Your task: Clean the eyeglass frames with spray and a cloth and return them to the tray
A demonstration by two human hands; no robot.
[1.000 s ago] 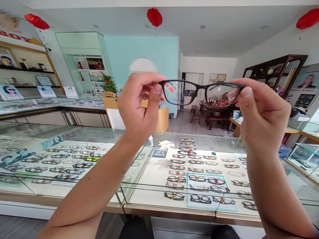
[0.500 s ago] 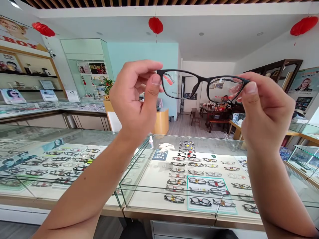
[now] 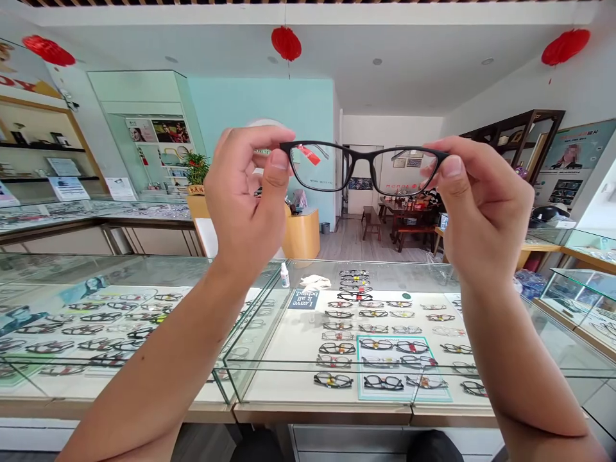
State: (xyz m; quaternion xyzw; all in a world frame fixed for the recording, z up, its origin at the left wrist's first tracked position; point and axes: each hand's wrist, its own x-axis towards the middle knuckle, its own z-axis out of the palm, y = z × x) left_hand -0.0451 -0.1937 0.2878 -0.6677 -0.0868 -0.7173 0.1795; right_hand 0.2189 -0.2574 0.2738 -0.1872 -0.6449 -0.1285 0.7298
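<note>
A pair of black-framed glasses point(image 3: 362, 155) is held up level above the glass display counter, its lenses side by side. My left hand point(image 3: 253, 192) pinches the frame's left outer corner between thumb and fingers. At the right outer corner, my right hand point(image 3: 486, 199) grips the frame in the same way. Through the left lens a red tag point(image 3: 308, 154) shows near a temple arm. Both temple arms are partly hidden behind the lenses and fingers.
Below stands a glass showcase point(image 3: 308, 378) with rows of glasses. A small white bottle point(image 3: 285, 276) and a crumpled white cloth point(image 3: 316, 282) rest toward its back. Behind are a wooden desk point(image 3: 302, 234), a dark table point(image 3: 409, 215) and red hanging ornaments point(image 3: 287, 43).
Both hands and the glasses have shifted left in the view. The glasses now appear more level, and the hands are slightly closer together. The camera view has shifted a little.
</note>
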